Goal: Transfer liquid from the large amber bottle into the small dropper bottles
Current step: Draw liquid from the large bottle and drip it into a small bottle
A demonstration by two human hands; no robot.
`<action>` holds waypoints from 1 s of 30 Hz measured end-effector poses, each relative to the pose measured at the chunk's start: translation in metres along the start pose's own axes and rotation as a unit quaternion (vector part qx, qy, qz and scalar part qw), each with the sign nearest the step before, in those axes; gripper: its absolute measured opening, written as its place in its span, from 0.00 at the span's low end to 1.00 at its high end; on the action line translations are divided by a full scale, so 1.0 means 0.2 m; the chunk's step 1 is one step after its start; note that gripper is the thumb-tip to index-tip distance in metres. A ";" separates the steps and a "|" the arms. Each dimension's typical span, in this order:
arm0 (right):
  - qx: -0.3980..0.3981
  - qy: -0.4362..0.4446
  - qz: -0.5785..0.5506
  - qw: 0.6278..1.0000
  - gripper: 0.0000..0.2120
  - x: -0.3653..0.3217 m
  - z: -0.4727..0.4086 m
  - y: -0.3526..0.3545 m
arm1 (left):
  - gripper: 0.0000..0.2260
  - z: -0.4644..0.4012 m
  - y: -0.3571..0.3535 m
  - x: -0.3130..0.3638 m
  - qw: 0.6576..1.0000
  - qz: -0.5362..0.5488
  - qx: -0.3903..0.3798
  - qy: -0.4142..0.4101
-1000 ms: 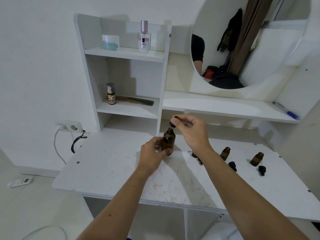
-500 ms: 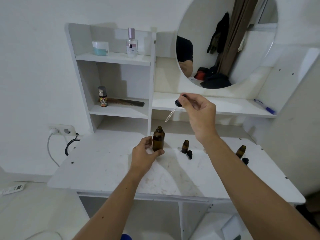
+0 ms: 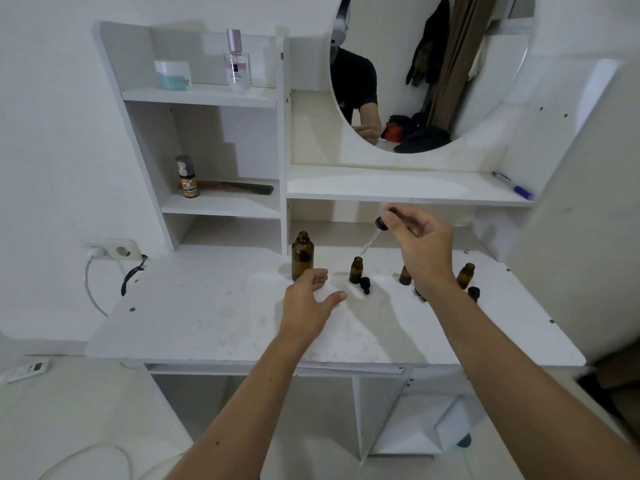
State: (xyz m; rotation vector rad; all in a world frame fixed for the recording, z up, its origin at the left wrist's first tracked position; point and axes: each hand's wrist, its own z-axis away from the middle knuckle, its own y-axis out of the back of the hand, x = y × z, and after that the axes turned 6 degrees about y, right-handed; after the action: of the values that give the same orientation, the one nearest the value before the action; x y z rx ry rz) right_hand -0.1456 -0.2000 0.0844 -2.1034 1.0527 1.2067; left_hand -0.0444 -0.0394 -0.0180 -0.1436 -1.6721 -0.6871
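White walls surrounded a white vanity table (image 3: 207, 323) with a shelf unit (image 3: 204, 95) at its back left and a round mirror (image 3: 433, 71) at its back right. On the table, the large amber bottle (image 3: 302, 255) stood upright and uncapped near the shelf unit. The left hand (image 3: 308, 301) hovered just in front of that bottle, fingers loosely spread and holding nothing; whether the fingertips touched the glass could not be told. The right hand (image 3: 420, 242) was raised above the table and pinched the black bulb of a dropper (image 3: 375, 232), whose glass tube slanted down and to the left, its tip above a small dropper bottle (image 3: 356, 270). That small bottle stood open, to the right of the large one, with a black cap (image 3: 365, 285) lying just beside it. Two more small amber bottles (image 3: 465, 275) stood farther right, one partly hidden behind the right wrist, each with a dark cap near it. A perfume bottle (image 3: 237, 64) and a jar (image 3: 172, 75) sat on the top shelf.
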 end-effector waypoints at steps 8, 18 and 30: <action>-0.014 -0.017 0.024 0.999 0.08 0.07 -0.02 0.00 | 0.25 -0.19 -0.18 0.06 0.998 -0.009 -0.050 -0.030; -0.045 -0.020 0.043 0.998 0.07 0.18 -0.01 -0.02 | 0.14 -0.28 -0.23 0.04 0.996 -0.061 -0.046 -0.055; -0.048 -0.025 0.102 0.993 0.05 0.19 -0.03 -0.05 | 0.14 -0.29 -0.25 0.03 0.996 -0.067 -0.042 -0.050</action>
State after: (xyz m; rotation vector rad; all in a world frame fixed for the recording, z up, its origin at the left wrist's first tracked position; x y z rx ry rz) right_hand -0.1229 -0.2124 0.0539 -2.0642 1.2343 1.4248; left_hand -0.0185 -0.1111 -0.0271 -0.1276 -1.7617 -0.8643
